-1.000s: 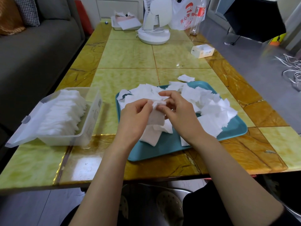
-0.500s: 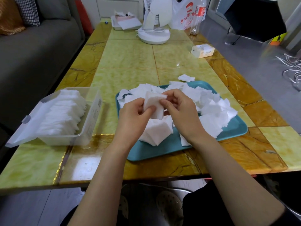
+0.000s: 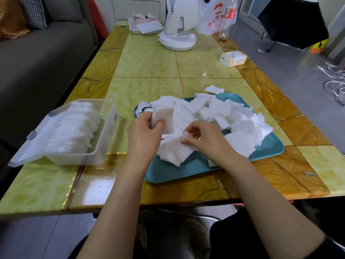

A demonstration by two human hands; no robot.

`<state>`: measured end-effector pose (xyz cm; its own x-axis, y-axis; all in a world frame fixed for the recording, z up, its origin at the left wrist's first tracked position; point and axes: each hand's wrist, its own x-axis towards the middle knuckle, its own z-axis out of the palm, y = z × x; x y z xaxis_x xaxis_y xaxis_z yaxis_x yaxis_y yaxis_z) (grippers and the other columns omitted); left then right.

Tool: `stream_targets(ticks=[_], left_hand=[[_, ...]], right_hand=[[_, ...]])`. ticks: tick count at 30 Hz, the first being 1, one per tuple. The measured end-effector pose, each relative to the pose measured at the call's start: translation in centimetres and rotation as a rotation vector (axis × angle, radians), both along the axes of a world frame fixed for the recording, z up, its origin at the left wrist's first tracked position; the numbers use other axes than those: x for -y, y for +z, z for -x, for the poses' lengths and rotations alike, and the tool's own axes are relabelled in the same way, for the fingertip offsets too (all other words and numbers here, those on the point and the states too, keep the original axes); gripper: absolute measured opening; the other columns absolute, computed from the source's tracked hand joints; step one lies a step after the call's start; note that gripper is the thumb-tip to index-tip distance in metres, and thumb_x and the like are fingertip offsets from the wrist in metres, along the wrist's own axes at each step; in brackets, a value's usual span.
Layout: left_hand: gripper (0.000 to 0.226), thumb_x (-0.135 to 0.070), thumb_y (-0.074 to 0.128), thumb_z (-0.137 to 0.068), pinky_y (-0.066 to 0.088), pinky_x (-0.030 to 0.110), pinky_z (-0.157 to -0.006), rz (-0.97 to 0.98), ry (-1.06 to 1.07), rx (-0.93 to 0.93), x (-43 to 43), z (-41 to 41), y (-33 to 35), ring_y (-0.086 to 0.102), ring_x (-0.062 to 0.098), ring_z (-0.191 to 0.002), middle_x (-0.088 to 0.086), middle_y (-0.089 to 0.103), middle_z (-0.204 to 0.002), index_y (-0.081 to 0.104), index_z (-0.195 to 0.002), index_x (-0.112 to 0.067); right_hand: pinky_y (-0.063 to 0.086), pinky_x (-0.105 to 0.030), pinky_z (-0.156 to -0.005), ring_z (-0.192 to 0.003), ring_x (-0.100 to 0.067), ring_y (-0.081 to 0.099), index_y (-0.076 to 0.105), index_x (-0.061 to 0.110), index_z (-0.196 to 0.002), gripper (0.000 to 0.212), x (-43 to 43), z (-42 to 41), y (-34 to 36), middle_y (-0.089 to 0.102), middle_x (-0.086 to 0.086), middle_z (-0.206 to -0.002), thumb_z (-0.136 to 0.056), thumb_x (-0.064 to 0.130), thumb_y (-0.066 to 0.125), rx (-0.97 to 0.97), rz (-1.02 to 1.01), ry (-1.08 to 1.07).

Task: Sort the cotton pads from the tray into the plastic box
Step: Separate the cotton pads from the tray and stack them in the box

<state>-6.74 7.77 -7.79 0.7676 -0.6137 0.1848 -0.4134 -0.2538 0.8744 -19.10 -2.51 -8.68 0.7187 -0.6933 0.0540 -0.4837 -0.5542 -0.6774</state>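
A teal tray (image 3: 186, 171) near the table's front edge carries a loose heap of white cotton pads (image 3: 233, 118). My left hand (image 3: 143, 135) grips a small stack of pads (image 3: 160, 116) upright over the tray's left side. My right hand (image 3: 207, 139) pinches the corner of a pad (image 3: 184, 137) on a low pile at the tray's front. To the left stands a clear plastic box (image 3: 104, 139), its lid open to the left, holding a row of stacked pads (image 3: 72, 128). One pad (image 3: 214, 89) lies on the table behind the tray.
A white fan base (image 3: 177, 42), a plastic bag (image 3: 212, 17), a bottle (image 3: 226, 19) and a white dish (image 3: 145, 27) stand at the table's far end. A small cardboard box (image 3: 233, 58) sits at the right edge. A grey sofa (image 3: 37, 58) runs along the left.
My left hand has drawn left with the stack of pads. My right hand has let go of that stack and dropped to the front pile, pinching a pad there.
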Motion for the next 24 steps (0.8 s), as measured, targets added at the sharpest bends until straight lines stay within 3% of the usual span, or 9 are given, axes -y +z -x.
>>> stream_targets(ticks=[2, 5, 8, 11, 13, 17, 20, 24], left_hand=[[0.021, -0.009, 0.056, -0.087, 0.027, 0.020, -0.046, -0.010, -0.009, 0.022, 0.0, -0.2, -0.2, 0.035, 0.016, -0.057, 0.013, 0.046, -0.064, 0.053, -0.078, 0.009], [0.020, -0.006, 0.056, -0.084, 0.025, 0.023, -0.048, -0.032, -0.029, 0.068, 0.0, -0.3, -0.4, 0.032, 0.016, -0.057, 0.012, 0.042, -0.062, 0.049, -0.074, 0.010], [0.022, -0.003, 0.055, -0.083, 0.027, 0.021, -0.047, -0.027, -0.031, 0.113, -0.2, -0.2, -0.5, 0.027, 0.014, -0.053, 0.007, 0.035, -0.057, 0.044, -0.067, 0.006], [0.019, -0.003, 0.056, -0.083, 0.025, 0.024, -0.047, -0.020, -0.051, 0.135, -0.1, -0.4, -0.7, 0.029, 0.015, -0.056, 0.012, 0.038, -0.058, 0.048, -0.070, 0.008], [0.022, -0.006, 0.059, -0.083, 0.021, 0.025, -0.047, -0.010, -0.113, 0.099, 0.0, -0.3, -0.8, 0.031, 0.015, -0.059, 0.016, 0.039, -0.059, 0.049, -0.069, 0.006], [0.037, -0.015, 0.062, -0.086, 0.021, 0.025, -0.050, 0.016, -0.268, -0.069, 0.3, 0.7, -0.5, 0.028, 0.011, -0.056, -0.005, 0.034, -0.053, 0.039, -0.056, -0.013], [0.029, -0.027, 0.056, -0.076, 0.023, 0.031, -0.059, 0.019, -0.330, -0.149, 0.3, 1.0, -0.5, 0.032, 0.014, -0.063, 0.002, 0.041, -0.060, 0.046, -0.063, -0.003], [0.032, -0.028, 0.055, -0.074, 0.026, 0.034, -0.062, 0.006, -0.358, -0.164, 0.3, 0.8, -0.6, 0.035, 0.014, -0.066, 0.004, 0.044, -0.062, 0.051, -0.069, 0.003]], right_hand=[[0.044, -0.020, -0.074, -0.079, -0.007, 0.056, 0.064, 0.020, -0.085, 0.006, -0.2, -0.3, 0.6, 0.063, 0.006, -0.082, -0.083, 0.018, 0.068, 0.131, -0.016, 0.002], [0.042, -0.010, -0.076, -0.083, -0.006, 0.059, 0.066, 0.019, -0.084, 0.012, -0.7, -0.3, 1.5, 0.065, 0.008, -0.084, -0.085, 0.007, 0.063, 0.252, -0.044, 0.054], [0.043, -0.009, -0.070, -0.078, -0.001, 0.059, 0.069, 0.017, -0.084, 0.015, -1.1, -0.2, 2.1, 0.067, 0.012, -0.081, -0.085, 0.004, 0.062, 0.268, -0.108, 0.173], [0.042, -0.011, -0.067, -0.077, -0.007, 0.059, 0.069, 0.018, -0.082, 0.015, -1.6, -0.3, 2.2, 0.068, 0.007, -0.080, -0.084, 0.004, 0.064, 0.269, -0.195, 0.249], [0.042, -0.011, -0.067, -0.077, -0.006, 0.059, 0.068, 0.018, -0.081, 0.014, -1.7, -0.5, 2.2, 0.067, 0.007, -0.079, -0.083, 0.004, 0.065, 0.320, -0.231, 0.220], [0.039, -0.010, -0.064, -0.073, -0.001, 0.056, 0.065, 0.016, -0.080, 0.010, -1.2, -0.6, 2.1, 0.063, 0.010, -0.075, -0.082, 0.007, 0.068, 0.429, -0.154, 0.065], [0.039, -0.009, -0.063, -0.070, 0.004, 0.053, 0.059, 0.024, -0.074, 0.020, -1.0, -0.6, 1.9, 0.060, 0.013, -0.073, -0.081, 0.008, 0.069, 0.475, -0.115, 0.007], [0.039, -0.010, -0.063, -0.072, 0.002, 0.053, 0.056, 0.029, -0.072, 0.024, -0.9, -0.5, 1.7, 0.060, 0.014, -0.073, -0.082, 0.010, 0.069, 0.472, -0.085, -0.017]])
